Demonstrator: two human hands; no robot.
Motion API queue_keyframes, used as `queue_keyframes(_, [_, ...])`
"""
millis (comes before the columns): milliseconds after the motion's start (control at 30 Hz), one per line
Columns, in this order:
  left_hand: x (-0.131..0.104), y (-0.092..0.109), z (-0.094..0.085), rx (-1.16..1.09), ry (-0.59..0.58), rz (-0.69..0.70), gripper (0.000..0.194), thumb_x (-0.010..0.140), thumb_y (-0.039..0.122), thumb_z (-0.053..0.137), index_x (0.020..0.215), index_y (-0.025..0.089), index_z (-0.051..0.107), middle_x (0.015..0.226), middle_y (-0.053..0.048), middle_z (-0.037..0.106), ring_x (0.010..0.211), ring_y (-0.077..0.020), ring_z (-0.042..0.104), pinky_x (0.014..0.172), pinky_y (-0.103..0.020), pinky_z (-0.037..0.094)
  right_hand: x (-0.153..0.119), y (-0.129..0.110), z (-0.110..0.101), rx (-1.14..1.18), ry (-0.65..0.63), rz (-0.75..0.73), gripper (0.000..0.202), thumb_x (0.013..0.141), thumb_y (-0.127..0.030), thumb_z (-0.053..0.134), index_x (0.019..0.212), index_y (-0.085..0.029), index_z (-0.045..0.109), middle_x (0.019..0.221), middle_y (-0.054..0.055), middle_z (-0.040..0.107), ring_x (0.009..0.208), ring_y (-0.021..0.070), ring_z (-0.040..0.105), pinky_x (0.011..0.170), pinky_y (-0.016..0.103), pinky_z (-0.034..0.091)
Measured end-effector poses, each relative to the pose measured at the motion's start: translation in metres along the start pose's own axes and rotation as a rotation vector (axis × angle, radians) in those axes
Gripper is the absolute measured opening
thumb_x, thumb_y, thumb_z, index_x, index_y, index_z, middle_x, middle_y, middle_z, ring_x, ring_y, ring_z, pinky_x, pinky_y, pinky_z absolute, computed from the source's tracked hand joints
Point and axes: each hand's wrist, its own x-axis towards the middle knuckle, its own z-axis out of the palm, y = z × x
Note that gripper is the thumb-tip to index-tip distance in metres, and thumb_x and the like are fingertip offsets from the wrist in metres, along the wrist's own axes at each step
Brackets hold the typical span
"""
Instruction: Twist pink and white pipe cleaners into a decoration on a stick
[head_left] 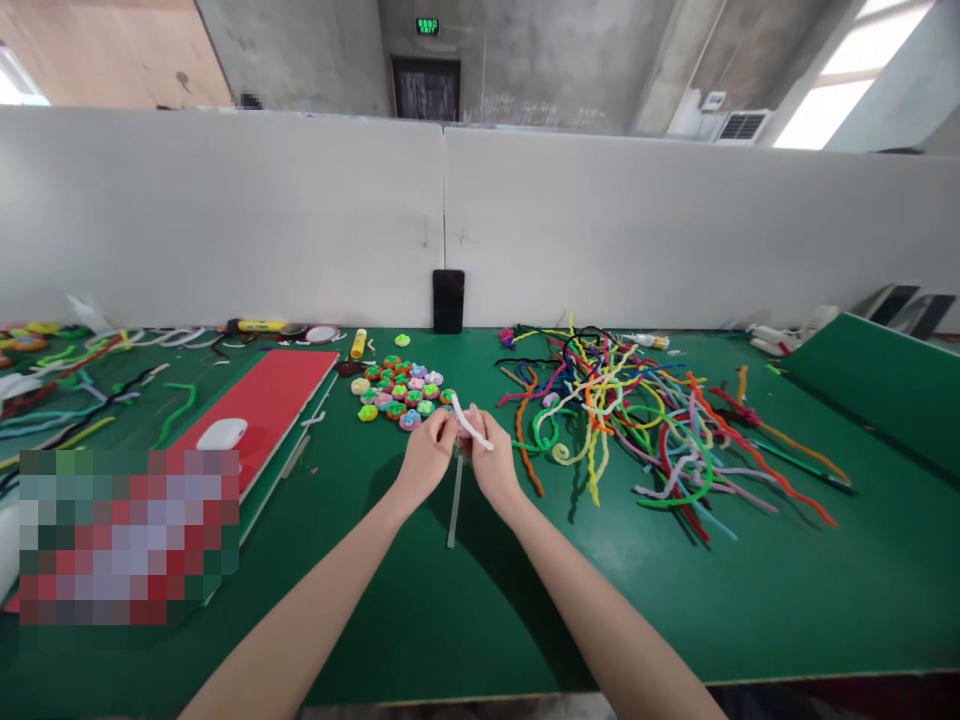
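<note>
Near the middle of the table, my left hand and my right hand meet, fingertips pinched together. Between them they hold a white pipe cleaner, which curves across the fingers with its upper end sticking up at the left. How it is wound or bent behind the fingers is hidden. Just below the hands runs a thin greyish translucent strip; whether it touches the fingers I cannot tell. Beyond my left hand lies a cluster of small colourful flower-shaped pieces.
To the right spreads a tangled heap of coloured pipe cleaners. At left lie a red board with a white case on it, and more pipe cleaners. A glue stick and black phone stand near the white partition.
</note>
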Motion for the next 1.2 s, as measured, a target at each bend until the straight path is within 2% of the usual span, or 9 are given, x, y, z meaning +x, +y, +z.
queue_keyframes(100, [-0.005, -0.003, 0.003, -0.226, 0.028, -0.056, 0.024, 0.078, 0.032, 0.040, 0.059, 0.019, 0.040, 0.051, 0.006, 0.042, 0.046, -0.0082, 0.040, 0.046, -0.020, 0.031, -0.003, -0.002, 0.000, 0.001, -0.007, -0.001, 0.034, 0.087, -0.041, 0.029, 0.082, -0.018, 0.053, 0.061, 0.000, 0.052, 0.054, 0.0134, 0.049, 0.051, 0.023, 0.038])
queue_keyframes(233, [-0.010, -0.006, 0.001, -0.356, 0.007, -0.090, 0.020, 0.077, 0.034, 0.046, 0.064, 0.018, 0.045, 0.053, 0.005, 0.039, 0.046, -0.0074, 0.036, 0.045, -0.019, 0.030, -0.005, -0.002, 0.001, 0.056, -0.025, 0.005, 0.036, 0.087, -0.042, 0.028, 0.086, -0.017, 0.054, 0.060, 0.000, 0.049, 0.053, 0.0126, 0.047, 0.050, 0.022, 0.037])
queue_keyframes(433, [-0.018, 0.009, -0.007, -0.651, -0.196, -0.274, 0.029, 0.080, 0.039, 0.043, 0.097, 0.018, 0.054, 0.057, 0.005, 0.043, 0.048, -0.0083, 0.038, 0.047, -0.019, 0.034, -0.009, -0.009, -0.001, 0.199, -0.091, 0.024, 0.036, 0.088, -0.042, 0.030, 0.085, -0.016, 0.055, 0.053, -0.003, 0.039, 0.045, 0.0094, 0.036, 0.042, 0.020, 0.030])
queue_keyframes(600, [-0.023, 0.013, -0.005, -0.745, -0.168, -0.281, 0.033, 0.080, 0.037, 0.044, 0.106, 0.018, 0.053, 0.066, 0.002, 0.051, 0.054, -0.0091, 0.044, 0.055, -0.020, 0.041, -0.012, -0.014, -0.001, 0.256, -0.138, 0.019, 0.033, 0.087, -0.041, 0.034, 0.086, -0.016, 0.056, 0.051, -0.004, 0.037, 0.044, 0.0086, 0.034, 0.041, 0.020, 0.028])
queue_keyframes(733, [-0.025, 0.011, -0.003, -0.741, -0.128, -0.257, 0.033, 0.080, 0.037, 0.044, 0.107, 0.019, 0.053, 0.085, -0.002, 0.058, 0.068, -0.0116, 0.052, 0.065, -0.022, 0.043, -0.013, -0.014, -0.001, 0.222, -0.155, 0.032, 0.035, 0.087, -0.041, 0.033, 0.091, -0.016, 0.057, 0.051, -0.004, 0.039, 0.044, 0.0089, 0.035, 0.041, 0.020, 0.028])
queue_keyframes(867, [-0.026, 0.009, -0.002, -0.695, -0.121, -0.274, 0.034, 0.082, 0.041, 0.041, 0.104, 0.019, 0.053, 0.075, 0.000, 0.057, 0.060, -0.0101, 0.050, 0.057, -0.020, 0.041, -0.012, -0.012, -0.002, 0.120, -0.107, 0.023, 0.037, 0.088, -0.041, 0.030, 0.090, -0.017, 0.058, 0.054, -0.002, 0.046, 0.047, 0.0107, 0.041, 0.045, 0.021, 0.032])
queue_keyframes(967, [-0.026, 0.006, 0.000, -0.638, -0.086, -0.239, 0.032, 0.083, 0.042, 0.038, 0.099, 0.019, 0.053, 0.073, 0.000, 0.055, 0.060, -0.0103, 0.048, 0.057, -0.020, 0.039, -0.012, -0.011, -0.003, 0.050, -0.071, 0.024, 0.036, 0.089, -0.040, 0.030, 0.096, -0.018, 0.058, 0.071, 0.003, 0.059, 0.061, 0.0143, 0.053, 0.055, 0.023, 0.039])
queue_keyframes(1067, [-0.025, 0.004, 0.002, -0.581, -0.069, -0.182, 0.027, 0.081, 0.042, 0.042, 0.087, 0.018, 0.054, 0.073, 0.001, 0.053, 0.063, -0.0104, 0.047, 0.059, -0.021, 0.039, -0.012, -0.012, -0.004, -0.028, -0.094, 0.019, 0.034, 0.088, -0.040, 0.032, 0.103, -0.021, 0.057, 0.087, 0.005, 0.063, 0.074, 0.0175, 0.057, 0.066, 0.026, 0.042])
queue_keyframes(1200, [-0.023, 0.008, 0.000, -0.716, -0.111, -0.282, 0.026, 0.077, 0.043, 0.048, 0.072, 0.018, 0.048, 0.061, 0.005, 0.045, 0.051, -0.0071, 0.040, 0.049, -0.018, 0.034, -0.011, -0.015, -0.007, 0.021, -0.180, 0.019, 0.036, 0.088, -0.040, 0.032, 0.101, -0.020, 0.058, 0.077, 0.005, 0.061, 0.067, 0.0164, 0.057, 0.060, 0.025, 0.043])
